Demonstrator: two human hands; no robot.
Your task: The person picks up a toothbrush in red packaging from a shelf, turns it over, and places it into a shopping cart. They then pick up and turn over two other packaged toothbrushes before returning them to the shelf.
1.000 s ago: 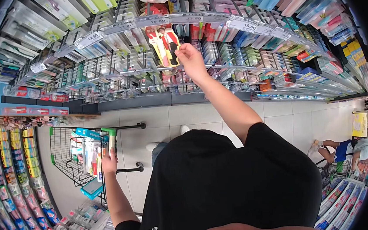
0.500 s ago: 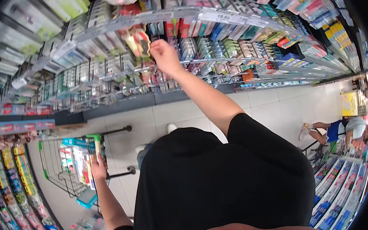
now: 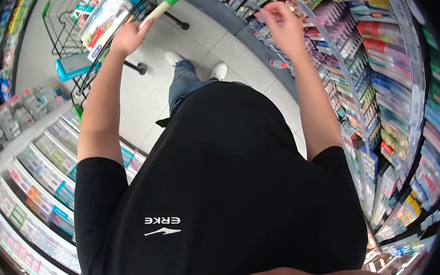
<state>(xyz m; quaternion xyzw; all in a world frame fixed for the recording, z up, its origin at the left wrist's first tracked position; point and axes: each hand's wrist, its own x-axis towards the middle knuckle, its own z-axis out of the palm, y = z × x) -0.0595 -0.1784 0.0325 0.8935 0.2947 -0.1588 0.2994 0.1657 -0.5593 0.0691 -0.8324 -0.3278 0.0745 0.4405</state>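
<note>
My left hand (image 3: 129, 39) is closed around the cream-coloured handle (image 3: 158, 11) of a black wire shopping cart (image 3: 59, 39) with green corner pieces. Several packaged goods (image 3: 107, 19) lie in the cart. A teal box (image 3: 73, 67) sits at its near end. In front of the shelf of hanging packets, my right hand (image 3: 284, 24) is raised with its fingers loosely bent and apart; nothing shows in it. Hanging packets (image 3: 329, 15) are just to its right.
Tall shelving with price strips (image 3: 415, 102) curves along the right. On the left stand white shelves (image 3: 42, 197) of boxed goods. A small bottle with a red label (image 3: 278, 64) is by the shelf base. Pale floor tiles (image 3: 205, 26) run between, under my feet.
My view has swung round, with the shelf now on the right. My right hand has come away from the yellow packet it was at. My left hand stays on the cart handle.
</note>
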